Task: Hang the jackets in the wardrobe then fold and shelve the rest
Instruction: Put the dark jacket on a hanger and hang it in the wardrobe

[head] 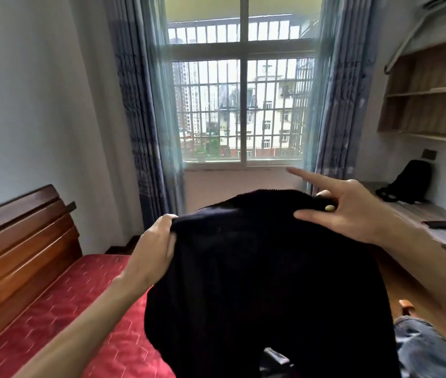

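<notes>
Black garment (265,268): held above red bed (80,309);
Left hand (153,246): grips top edge;
Right hand (350,211): pinches it, forefinger straight

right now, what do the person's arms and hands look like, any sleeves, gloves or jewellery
The left hand and right hand are bare, with no gloves. No ring, watch or bracelet shows on either. No sleeve is in view: both forearms are uncovered as far as the frame edge.
</notes>
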Tool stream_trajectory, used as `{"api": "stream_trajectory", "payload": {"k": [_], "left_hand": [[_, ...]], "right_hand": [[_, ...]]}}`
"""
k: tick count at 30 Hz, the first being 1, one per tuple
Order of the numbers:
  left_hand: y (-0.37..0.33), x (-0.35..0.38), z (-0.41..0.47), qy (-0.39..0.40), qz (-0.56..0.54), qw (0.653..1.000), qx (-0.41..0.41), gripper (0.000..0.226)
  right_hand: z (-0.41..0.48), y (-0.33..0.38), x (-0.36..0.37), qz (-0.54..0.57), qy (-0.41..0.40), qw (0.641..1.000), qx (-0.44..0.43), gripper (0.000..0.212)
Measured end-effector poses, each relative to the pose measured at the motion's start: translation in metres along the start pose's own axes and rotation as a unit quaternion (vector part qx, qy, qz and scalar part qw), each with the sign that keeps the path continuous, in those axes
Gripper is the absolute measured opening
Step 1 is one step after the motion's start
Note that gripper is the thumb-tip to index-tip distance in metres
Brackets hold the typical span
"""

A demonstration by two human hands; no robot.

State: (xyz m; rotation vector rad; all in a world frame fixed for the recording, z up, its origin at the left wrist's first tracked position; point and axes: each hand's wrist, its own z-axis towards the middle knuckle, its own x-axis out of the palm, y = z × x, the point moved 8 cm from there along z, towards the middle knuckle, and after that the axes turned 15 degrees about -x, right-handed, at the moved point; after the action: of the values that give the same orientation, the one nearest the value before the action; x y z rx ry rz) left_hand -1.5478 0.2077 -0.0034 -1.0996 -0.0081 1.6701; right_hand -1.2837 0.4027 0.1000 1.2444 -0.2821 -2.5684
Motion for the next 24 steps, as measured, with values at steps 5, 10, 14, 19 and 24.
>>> {"api": "stream_trajectory", "payload": {"k": [5,10,14,19,24], "left_hand": [[0.001,-0.034,0.010,-0.031,-0.002,0.999,-0.014,0.010],[0.007,-0.075,0.007,-0.069,0.047,0.996,-0.018,0.027],[0.018,-0.117,0.001,-0.078,0.132,0.988,0.015,0.046],[0.030,-0.158,-0.019,-0.086,0.274,0.952,0.105,0.066],[0.056,-0.187,-0.040,-0.059,0.348,0.926,0.133,0.084]], "right_hand": [[0.017,0.009,0.000,-0.057,-0.099,0.987,-0.112,0.081],[0.036,0.007,0.055,-0.048,0.010,0.977,-0.206,0.050],[0.054,-0.003,0.090,-0.027,0.059,0.987,-0.148,0.041],[0.080,-0.007,0.119,-0.124,0.045,0.981,-0.140,0.035],[0.096,0.036,0.136,-0.007,-0.006,0.969,-0.245,0.021]]}}
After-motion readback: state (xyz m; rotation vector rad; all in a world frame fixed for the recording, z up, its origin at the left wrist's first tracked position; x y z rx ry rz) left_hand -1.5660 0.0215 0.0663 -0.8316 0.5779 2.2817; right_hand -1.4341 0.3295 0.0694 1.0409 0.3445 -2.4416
